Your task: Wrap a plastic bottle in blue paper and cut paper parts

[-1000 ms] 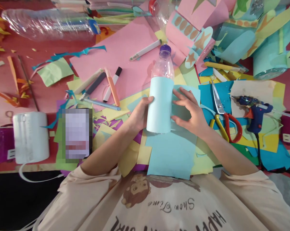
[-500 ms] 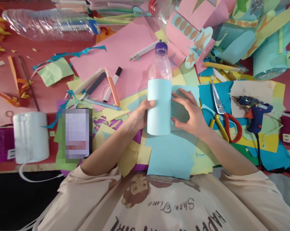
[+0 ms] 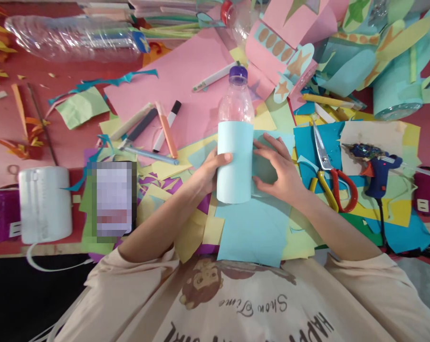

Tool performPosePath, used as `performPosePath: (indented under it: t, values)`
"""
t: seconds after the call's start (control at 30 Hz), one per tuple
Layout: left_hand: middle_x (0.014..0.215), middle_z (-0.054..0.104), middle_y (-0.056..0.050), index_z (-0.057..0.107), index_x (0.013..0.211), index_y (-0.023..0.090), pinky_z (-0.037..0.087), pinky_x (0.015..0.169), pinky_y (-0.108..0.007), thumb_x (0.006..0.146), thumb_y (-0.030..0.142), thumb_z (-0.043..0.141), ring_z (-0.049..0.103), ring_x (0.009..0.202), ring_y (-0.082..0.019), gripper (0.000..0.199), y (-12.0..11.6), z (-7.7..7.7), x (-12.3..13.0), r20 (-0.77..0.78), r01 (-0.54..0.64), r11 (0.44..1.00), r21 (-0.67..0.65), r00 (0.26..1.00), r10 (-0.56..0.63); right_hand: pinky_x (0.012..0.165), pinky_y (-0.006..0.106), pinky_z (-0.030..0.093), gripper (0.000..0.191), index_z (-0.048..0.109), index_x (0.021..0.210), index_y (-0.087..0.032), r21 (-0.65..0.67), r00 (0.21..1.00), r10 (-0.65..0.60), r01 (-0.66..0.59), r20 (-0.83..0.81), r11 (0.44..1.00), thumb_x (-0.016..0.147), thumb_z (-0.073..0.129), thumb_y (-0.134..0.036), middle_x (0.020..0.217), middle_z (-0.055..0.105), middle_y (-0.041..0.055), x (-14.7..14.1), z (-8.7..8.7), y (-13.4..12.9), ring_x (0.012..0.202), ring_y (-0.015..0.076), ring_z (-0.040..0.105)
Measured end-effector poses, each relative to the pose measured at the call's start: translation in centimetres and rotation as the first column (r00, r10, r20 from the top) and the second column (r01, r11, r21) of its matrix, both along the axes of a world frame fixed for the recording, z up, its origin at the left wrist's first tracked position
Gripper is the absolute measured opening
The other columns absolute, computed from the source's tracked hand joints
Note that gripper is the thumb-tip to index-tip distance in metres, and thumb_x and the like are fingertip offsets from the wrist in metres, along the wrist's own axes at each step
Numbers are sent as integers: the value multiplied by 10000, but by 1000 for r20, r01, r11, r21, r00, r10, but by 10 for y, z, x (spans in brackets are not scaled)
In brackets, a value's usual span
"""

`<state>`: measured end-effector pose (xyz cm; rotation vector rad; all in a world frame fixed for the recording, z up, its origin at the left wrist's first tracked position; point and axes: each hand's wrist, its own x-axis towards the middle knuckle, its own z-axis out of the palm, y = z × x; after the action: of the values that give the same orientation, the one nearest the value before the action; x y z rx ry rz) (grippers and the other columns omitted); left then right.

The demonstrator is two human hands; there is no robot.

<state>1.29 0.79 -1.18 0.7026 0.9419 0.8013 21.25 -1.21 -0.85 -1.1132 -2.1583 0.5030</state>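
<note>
A clear plastic bottle [image 3: 235, 107] with a purple cap lies in front of me, its lower part wrapped in light blue paper [image 3: 234, 166]. My left hand [image 3: 211, 172] grips its left side, with the thumb on the paper and the other fingers hidden behind. On the right, my right hand [image 3: 278, 167] is curved with its fingers apart, the fingertips at or very near the bottle's edge; whether they touch is hard to tell. Under the bottle and toward my body spreads a light blue sheet [image 3: 252, 232].
Scissors [image 3: 325, 161] and a blue glue gun [image 3: 378, 173] lie to the right. Markers [image 3: 167, 128] and a phone [image 3: 114, 199] are at left, beside a white device [image 3: 45, 204]. Decorated paper pieces [image 3: 293, 61] crowd the back right.
The bottle has shifted slightly down toward my body. My left thumb reaches a little further over the paper, and my right hand has moved slightly left.
</note>
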Motion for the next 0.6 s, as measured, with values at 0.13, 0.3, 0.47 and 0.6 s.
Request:
performPosePath:
  t: [0.13,0.3,0.47,0.6]
  values:
    - [827,654,-38,501,1051,172,515,599,-311,494,603,767,651,745,-219,753,0,2,3,0,-34,999,6,999,34,1172,613,290,267,582,1066,-240,-4,1000,15,-14,18,1000,809,635,-286,1394,576,50,0,-2,0,1409,289,392]
    - [826,657,-39,507,1045,176,526,595,-302,542,607,751,668,760,-224,707,-1,3,4,4,-32,999,27,999,32,1163,615,296,148,605,985,-223,34,999,36,-37,25,999,844,603,-270,1413,559,71,0,-4,-1,1420,293,374]
    - [873,676,-55,513,1134,165,525,585,-307,560,582,753,670,758,-228,749,-3,0,4,6,-46,998,39,999,45,1155,625,303,121,596,959,-225,69,997,46,-50,58,996,852,602,-280,1440,529,84,0,-4,-3,1430,294,356]
    - [933,693,-79,518,1140,166,529,584,-314,546,561,761,682,806,-261,753,-4,-2,3,-8,-74,997,18,997,75,1155,637,289,86,580,919,-235,74,995,29,-37,97,997,851,606,-281,1455,514,74,-2,-4,-5,1431,302,350]
